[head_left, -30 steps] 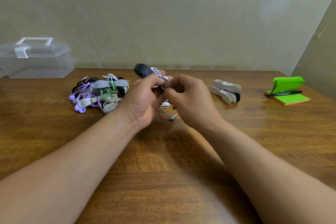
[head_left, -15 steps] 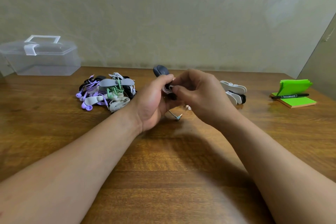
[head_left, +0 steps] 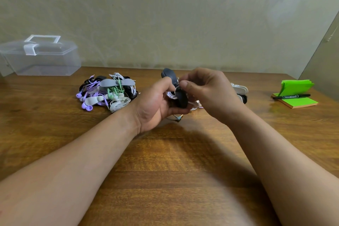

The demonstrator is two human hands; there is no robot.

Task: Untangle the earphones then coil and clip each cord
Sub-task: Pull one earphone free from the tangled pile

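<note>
Left hand (head_left: 156, 104): palm turned inward, raised above the middle of the tabletop (head_left: 165, 170); thumb and curled fingers grip the dark clip (head_left: 181, 98).
Dark clip: held roughly upright, tilted a little, its upper end sticking out above the left thumb.
White cord (head_left: 171, 94): coiled loops bunched against the clip, between the left thumb and palm.
Jack plug (head_left: 178, 117): hangs below the left hand, close to the wood; cannot tell whether it touches.
Right hand (head_left: 207, 93): fingers curled, thumb and forefinger pinched on the white cord where it meets the clip's upper half; the exact contact is hidden by the fingertips.
Hands: touching or nearly so, with the clip between them.
Earphone pile (head_left: 95, 93): purple, green, white and black cords lying tangled together left of the hands, toward the far edge.
Grey clips (head_left: 105, 83): at least two lie in the pile, on top of the cords.
Spare clips (head_left: 240, 89): white ones and a dark one behind the right wrist, partly hidden.
Clear plastic box (head_left: 40, 58): lidded, with handle, at the far left corner.
Green sticky notes (head_left: 295, 101): near the right edge, top sheets curled up.
Black marker (head_left: 291, 96): lies across the pad.
</note>
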